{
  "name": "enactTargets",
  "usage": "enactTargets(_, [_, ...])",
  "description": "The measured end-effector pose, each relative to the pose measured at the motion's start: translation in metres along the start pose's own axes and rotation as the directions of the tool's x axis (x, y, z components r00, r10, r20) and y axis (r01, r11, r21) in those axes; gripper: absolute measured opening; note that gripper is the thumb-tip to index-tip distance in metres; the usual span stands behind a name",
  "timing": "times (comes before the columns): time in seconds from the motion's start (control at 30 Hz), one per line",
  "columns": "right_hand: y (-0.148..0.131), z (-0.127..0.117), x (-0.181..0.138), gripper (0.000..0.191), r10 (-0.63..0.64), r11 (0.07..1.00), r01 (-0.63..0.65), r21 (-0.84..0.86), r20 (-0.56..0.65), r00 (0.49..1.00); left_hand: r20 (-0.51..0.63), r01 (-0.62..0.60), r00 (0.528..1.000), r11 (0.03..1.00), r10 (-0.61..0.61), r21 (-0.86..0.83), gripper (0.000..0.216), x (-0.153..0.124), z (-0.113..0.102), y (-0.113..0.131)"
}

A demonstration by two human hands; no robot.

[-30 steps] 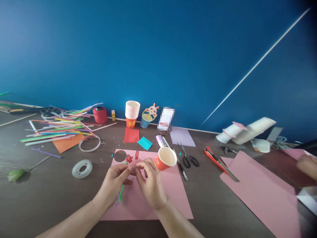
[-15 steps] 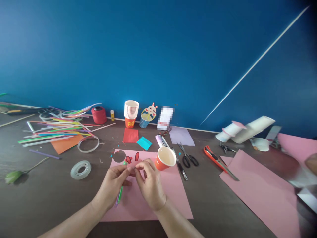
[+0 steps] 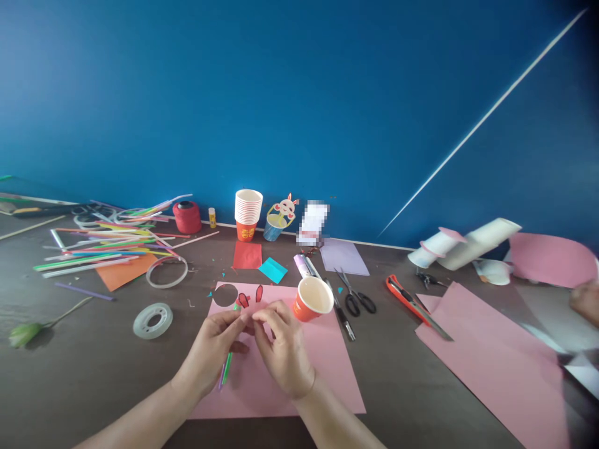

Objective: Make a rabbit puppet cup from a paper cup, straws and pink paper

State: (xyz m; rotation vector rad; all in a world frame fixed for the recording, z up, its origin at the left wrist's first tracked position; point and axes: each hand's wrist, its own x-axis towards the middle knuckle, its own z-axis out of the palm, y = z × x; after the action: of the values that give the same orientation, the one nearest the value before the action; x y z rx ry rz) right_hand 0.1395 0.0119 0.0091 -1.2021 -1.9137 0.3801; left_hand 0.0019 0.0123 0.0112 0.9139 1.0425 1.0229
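Observation:
Both my hands meet over a pink paper sheet (image 3: 309, 380) on the dark table. My left hand (image 3: 210, 355) is closed, with a green and a purple straw (image 3: 226, 369) sticking down out of it. My right hand (image 3: 283, 349) pinches something small and pink against the left fingertips; I cannot make it out. An orange paper cup (image 3: 312, 299) lies tilted on the sheet just right of my right hand. A round hole (image 3: 225, 295) and two red ear-shaped drawings (image 3: 251, 297) mark the sheet's far edge.
A tape roll (image 3: 152, 320), coloured straws (image 3: 103, 246), stacked cups (image 3: 248, 214), black scissors (image 3: 354, 293), an orange knife (image 3: 412, 305) and more pink sheets (image 3: 496, 368) lie around. Another person's hand (image 3: 584, 302) at far right holds pink paper (image 3: 550, 259).
My hands have barely shifted, still pinching together. At far right the other person's pink paper has lifted and swung up into view.

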Motion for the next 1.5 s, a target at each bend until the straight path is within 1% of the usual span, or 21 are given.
enactTargets(0.13, [0.001, -0.003, 0.001, 0.014, -0.055, 0.996, 0.059, -0.06, 0.066, 0.996, -0.015, -0.012, 1.0, 0.997, 0.014, 0.077, 0.031, 0.002, -0.005, 0.0])
enactTargets(0.23, [0.002, -0.004, 0.0, 0.015, -0.082, 0.991, 0.091, -0.096, 0.093, 0.992, -0.012, -0.022, 1.0, 0.993, 0.024, 0.12, 0.032, 0.004, -0.008, -0.001])
enactTargets(0.43, [0.002, -0.003, 0.0, 0.017, -0.097, 0.989, 0.111, -0.099, 0.136, 0.986, 0.004, -0.014, 1.0, 0.988, 0.014, 0.157, 0.031, 0.005, -0.01, -0.003])
enactTargets(0.67, [0.001, -0.001, 0.0, 0.016, -0.091, 0.99, 0.103, -0.096, 0.119, 0.989, 0.02, 0.002, 1.0, 0.991, -0.005, 0.135, 0.029, 0.007, -0.013, -0.004])
enactTargets(0.83, [0.002, 0.001, 0.0, 0.017, -0.113, 0.987, 0.127, -0.102, 0.128, 0.985, 0.033, 0.033, 0.999, 0.991, -0.037, 0.129, 0.034, 0.009, -0.015, -0.005])
enactTargets(1.1, [0.001, 0.001, 0.0, 0.017, -0.093, 0.988, 0.11, -0.11, 0.147, 0.985, 0.031, 0.003, 0.999, 0.982, -0.009, 0.188, 0.033, 0.009, -0.014, -0.001])
enactTargets(1.3, [-0.001, 0.0, 0.001, 0.018, -0.078, 0.99, 0.094, -0.102, 0.155, 0.985, 0.024, 0.001, 1.0, 0.983, -0.006, 0.183, 0.033, 0.007, -0.011, 0.004])
enactTargets(1.5, [-0.002, -0.001, 0.0, 0.019, -0.064, 0.991, 0.082, -0.102, 0.174, 0.983, 0.024, -0.006, 1.0, 0.985, 0.001, 0.171, 0.027, 0.006, -0.008, 0.01])
